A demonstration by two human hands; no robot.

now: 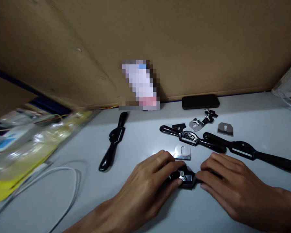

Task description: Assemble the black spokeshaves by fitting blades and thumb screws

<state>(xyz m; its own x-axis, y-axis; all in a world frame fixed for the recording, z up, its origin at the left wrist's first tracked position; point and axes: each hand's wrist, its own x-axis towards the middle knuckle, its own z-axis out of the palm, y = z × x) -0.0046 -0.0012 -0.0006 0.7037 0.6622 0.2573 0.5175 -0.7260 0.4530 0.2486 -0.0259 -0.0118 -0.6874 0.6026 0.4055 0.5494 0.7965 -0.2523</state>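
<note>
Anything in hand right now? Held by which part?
Yes, a black tool: the left hand grips it just left of its middle, thumb by the metal plate; the right hand pinches its right handle.

2 hands on black spokeshave; silver blade just beyond; 3 other spokeshaves on table.

Shines glossy on the spokeshaves; gleams as bare metal on the slotted blade; looks smooth on the counter, matt on the brown panel, crinkled on the plastic bags.
</note>
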